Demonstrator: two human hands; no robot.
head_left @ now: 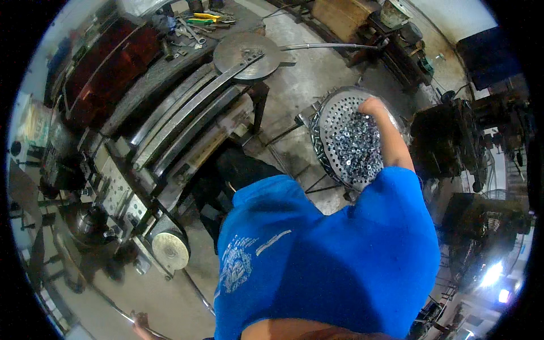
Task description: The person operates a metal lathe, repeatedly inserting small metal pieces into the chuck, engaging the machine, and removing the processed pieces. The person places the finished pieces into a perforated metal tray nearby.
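At the right, my bare right arm reaches out over a round perforated metal tray (pixel 330 113) with a raised rim. A heap of small shiny metal parts that look like nuts (pixel 358 148) lies in it. My right hand (pixel 371 106) is bent down at the heap's far edge, its fingers drawn together; what they pinch is hidden. Low on the left, my left hand (pixel 140 322) closes around a long thin metal rod (pixel 113 306), which slants up toward the machine (pixel 119 192). Its arm is mostly cut off by the picture's edge.
Long steel bars (pixel 192 116) run from the machine to a round metal disc (pixel 245 55). Beyond is a bench with wrenches and yellow-handled pliers (pixel 205 17). A pale round wheel (pixel 170 251) sits low on the machine. Dark machinery (pixel 439 136) stands at the right.
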